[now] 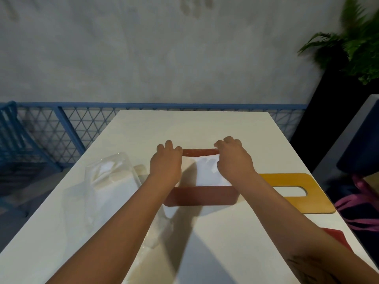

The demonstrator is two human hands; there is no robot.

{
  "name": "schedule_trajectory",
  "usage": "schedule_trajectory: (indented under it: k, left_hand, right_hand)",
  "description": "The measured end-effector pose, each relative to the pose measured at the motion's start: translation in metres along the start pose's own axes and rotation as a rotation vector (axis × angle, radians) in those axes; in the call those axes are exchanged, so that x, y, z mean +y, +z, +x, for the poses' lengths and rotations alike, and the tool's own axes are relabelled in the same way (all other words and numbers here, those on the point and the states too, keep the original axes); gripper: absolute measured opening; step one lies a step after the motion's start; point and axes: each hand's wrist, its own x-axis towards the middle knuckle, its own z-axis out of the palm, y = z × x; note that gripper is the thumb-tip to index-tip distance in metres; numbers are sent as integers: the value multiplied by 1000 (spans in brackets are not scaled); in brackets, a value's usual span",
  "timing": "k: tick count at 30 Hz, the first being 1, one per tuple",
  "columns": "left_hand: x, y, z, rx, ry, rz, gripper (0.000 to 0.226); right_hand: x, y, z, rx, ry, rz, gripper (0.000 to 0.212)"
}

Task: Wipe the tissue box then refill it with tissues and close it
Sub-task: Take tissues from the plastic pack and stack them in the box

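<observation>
1. Tissue box (201,196), reddish-brown and open at the top, stands on the white table (184,128); its long near wall faces the camera.
2. White tissues (207,173) lie inside the tissue box and fill the visible opening between its near and far walls.
3. Left hand (166,160) reaches over the tissue box to the left end of its far rim. The fingers (169,145) are curled and pressed close together over that rim; the fingertips are hidden.
4. Right hand (233,158) reaches to the right end of the same far rim. Its fingers (231,141) are curled and bunched, knuckles up, gripping the rim; the thumb cannot be told.
5. Yellow lid (320,199), flat with a rounded slot, lies on the table just right of the tissue box, partly behind the right forearm.
6. Clear plastic wrapper (110,175), crumpled, lies on the table left of the tissue box, apart from it.
7. Red cloth (336,236) shows at the table edge, right of and nearer the camera than the tissue box.
8. Blue lattice fence (82,128) runs behind the table, beyond the tissue box; a green plant (361,48) stands far right of it.
</observation>
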Motion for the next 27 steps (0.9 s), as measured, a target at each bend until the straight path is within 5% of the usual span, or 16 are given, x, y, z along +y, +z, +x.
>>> schedule_trajectory:
  k: [10,22,27]
  left_hand:
    - [13,1,9,-321,11,-118,26]
    - [12,1,8,-386,-8,-203,24]
    - [7,-7,3,-369,-15,-182,33]
  right_hand:
    - [-7,-4,10,-545,-86,-239,51]
    - [1,11,9,-470,11,16,47]
    - [2,11,0,-311,-26,-81,7]
